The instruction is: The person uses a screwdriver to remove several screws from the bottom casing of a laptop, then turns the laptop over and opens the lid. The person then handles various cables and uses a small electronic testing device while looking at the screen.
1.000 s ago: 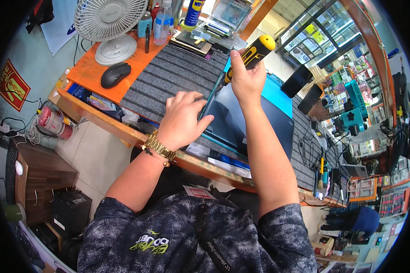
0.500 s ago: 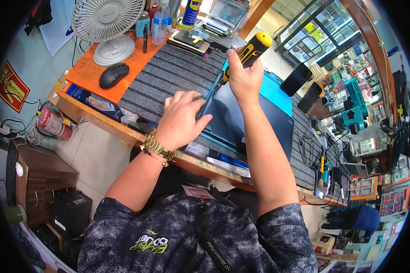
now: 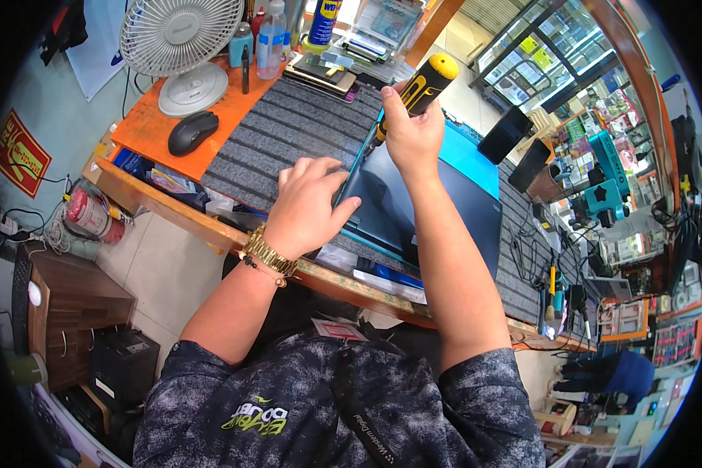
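The laptop (image 3: 382, 207) lies flat in the head view, dark face up, on a blue mat (image 3: 473, 168) over the grey cloth (image 3: 269, 132) of the worktop (image 3: 150, 140), partly hidden by the right forearm. The right hand (image 3: 415, 132) grips a black-and-yellow driver (image 3: 430, 80), its tip slanting down to the laptop's far left part; what it meets there is too small to tell. The left hand (image 3: 310, 204) holds nothing: palm down, fingers loosely spread, thumb reaching toward the near left edge; whether it presses cannot be told. Good work here, I judge, calls for keeping the driver square to the panel and bearing down evenly, since a leaning tip could slip and scratch the cover. The left hand would serve best bracing that edge, clear of the tip, so the laptop cannot swivel.
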`<action>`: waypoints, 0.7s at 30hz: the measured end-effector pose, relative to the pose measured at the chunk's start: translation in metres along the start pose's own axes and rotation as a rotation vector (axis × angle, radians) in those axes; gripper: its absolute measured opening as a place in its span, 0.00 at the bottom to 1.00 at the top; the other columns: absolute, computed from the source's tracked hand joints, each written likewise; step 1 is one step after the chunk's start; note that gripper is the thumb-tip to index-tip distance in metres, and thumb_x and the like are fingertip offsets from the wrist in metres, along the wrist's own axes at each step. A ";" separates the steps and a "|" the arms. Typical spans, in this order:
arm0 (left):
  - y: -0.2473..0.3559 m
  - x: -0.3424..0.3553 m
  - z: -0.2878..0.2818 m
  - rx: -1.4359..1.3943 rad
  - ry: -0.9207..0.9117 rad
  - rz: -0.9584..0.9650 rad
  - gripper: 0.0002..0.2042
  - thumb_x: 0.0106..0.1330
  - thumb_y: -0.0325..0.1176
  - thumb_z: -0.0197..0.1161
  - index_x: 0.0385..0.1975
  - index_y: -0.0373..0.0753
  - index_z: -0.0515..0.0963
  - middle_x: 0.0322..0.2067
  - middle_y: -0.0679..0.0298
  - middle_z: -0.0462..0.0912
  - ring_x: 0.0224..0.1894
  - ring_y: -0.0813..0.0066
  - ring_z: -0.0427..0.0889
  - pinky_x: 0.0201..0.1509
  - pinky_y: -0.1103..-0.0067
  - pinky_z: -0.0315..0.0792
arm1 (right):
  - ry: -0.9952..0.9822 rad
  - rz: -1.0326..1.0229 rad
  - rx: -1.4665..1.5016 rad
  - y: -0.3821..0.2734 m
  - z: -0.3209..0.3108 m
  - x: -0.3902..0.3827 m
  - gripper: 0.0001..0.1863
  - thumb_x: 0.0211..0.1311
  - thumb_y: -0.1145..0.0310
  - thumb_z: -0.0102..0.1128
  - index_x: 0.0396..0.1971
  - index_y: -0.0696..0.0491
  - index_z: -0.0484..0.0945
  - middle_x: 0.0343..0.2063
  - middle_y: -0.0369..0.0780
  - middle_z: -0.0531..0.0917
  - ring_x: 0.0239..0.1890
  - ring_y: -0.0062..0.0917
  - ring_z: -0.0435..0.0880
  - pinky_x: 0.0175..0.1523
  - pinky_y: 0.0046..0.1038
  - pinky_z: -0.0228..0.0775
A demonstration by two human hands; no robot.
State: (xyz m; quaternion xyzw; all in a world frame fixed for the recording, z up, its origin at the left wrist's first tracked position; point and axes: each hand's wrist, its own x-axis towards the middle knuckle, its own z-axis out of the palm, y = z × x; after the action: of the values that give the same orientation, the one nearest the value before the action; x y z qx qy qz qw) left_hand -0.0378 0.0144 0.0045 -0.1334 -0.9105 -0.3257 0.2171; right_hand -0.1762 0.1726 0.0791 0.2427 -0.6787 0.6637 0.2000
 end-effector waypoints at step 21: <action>0.018 0.019 -0.002 -0.060 0.039 -0.040 0.21 0.73 0.42 0.78 0.59 0.36 0.90 0.58 0.58 0.91 0.62 0.53 0.86 0.70 0.61 0.76 | 0.179 0.061 0.075 -0.015 -0.038 -0.001 0.11 0.79 0.67 0.76 0.48 0.56 0.82 0.40 0.35 0.88 0.41 0.17 0.86 0.49 0.27 0.79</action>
State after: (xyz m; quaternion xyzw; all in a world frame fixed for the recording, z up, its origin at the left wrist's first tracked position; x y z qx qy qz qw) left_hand -0.0469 0.0285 0.0254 -0.1152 -0.8984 -0.3597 0.2240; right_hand -0.1685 0.2104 0.0923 0.1688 -0.6398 0.7135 0.2304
